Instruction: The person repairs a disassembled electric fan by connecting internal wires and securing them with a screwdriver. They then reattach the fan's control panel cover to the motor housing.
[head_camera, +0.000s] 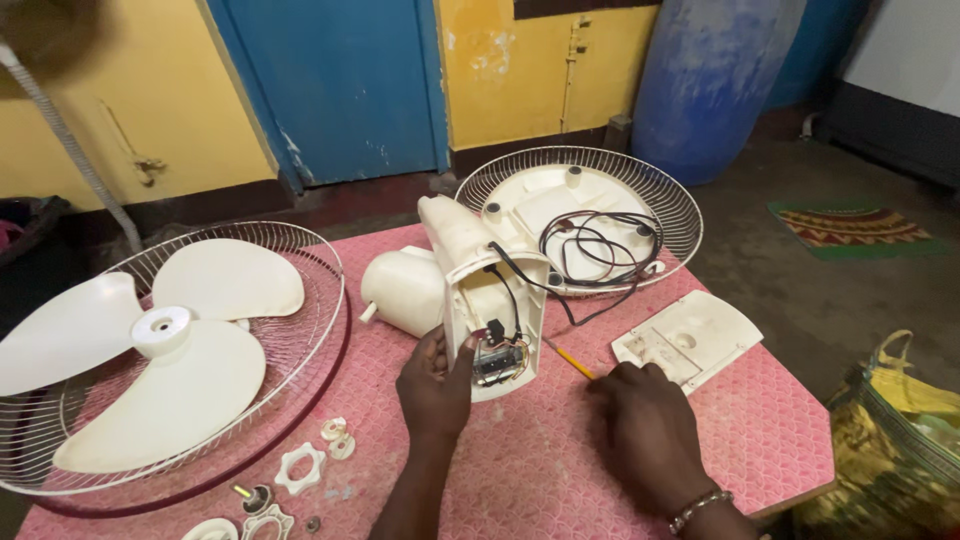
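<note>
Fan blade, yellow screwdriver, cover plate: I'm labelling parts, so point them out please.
fan blade (160, 330): head view, on its round hub.
yellow screwdriver (572, 361): head view, mid shaft.
cover plate (700, 335): head view, flat middle.

Even, moderately bright light from overhead and slightly front; the pink table is well lit, with only soft short shadows under the fan blade to its left and under both hands, left hand and right hand. Mild glare on the white housing at table centre; the floor right of the table and the corners beyond it go dim. Focus is sharp mid-frame, wide-angle bending shows at the edges, and a dark blurred object sits far up-left of the table.
</note>
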